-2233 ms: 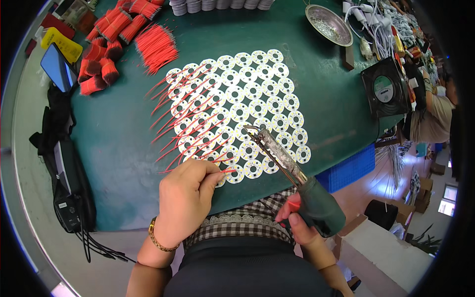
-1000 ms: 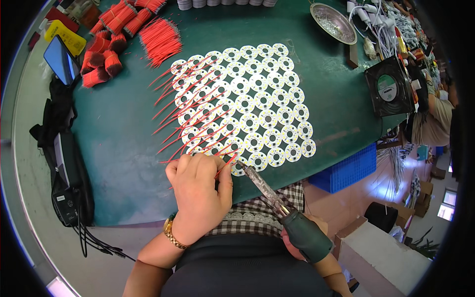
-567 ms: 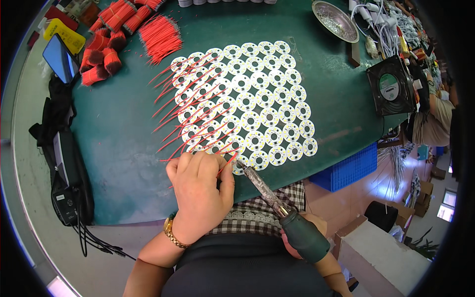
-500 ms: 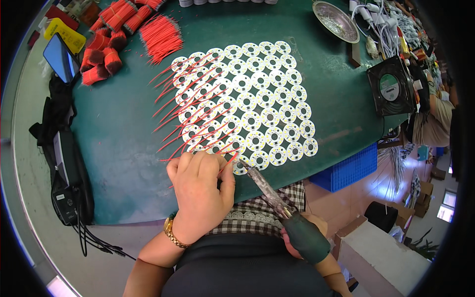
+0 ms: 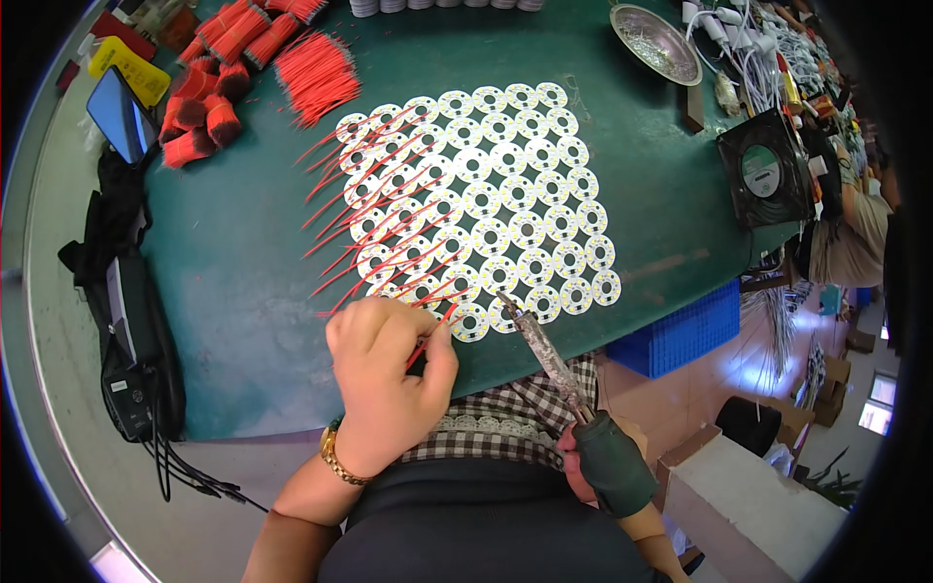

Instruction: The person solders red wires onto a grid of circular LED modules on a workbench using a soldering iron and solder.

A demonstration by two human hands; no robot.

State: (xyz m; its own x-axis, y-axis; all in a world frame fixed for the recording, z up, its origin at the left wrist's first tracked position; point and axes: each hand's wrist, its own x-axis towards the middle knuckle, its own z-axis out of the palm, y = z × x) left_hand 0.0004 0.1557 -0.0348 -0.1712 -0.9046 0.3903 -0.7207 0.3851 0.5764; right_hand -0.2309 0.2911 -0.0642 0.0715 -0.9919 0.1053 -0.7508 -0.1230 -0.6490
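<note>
Round white LED circuit boards lie in a close grid of rows on the green table. Thin red wires slant across the left columns, their loose ends pointing left. My left hand, a gold watch at its wrist, is closed at the grid's near left corner. Between its thumb and fingers it pinches red wire. My right hand grips the dark handle of a soldering iron. The iron's tip is over a board in the nearest row, right of my left hand; whether it touches is unclear.
Bundles of red wire and a loose wire pile lie at the far left. A metal dish and a black fan stand at the right. A blue crate sits below the table's right edge.
The soldering iron has moved right and slightly away from me, off the corner board beside my left hand. My left hand has shifted slightly, still holding red wire.
</note>
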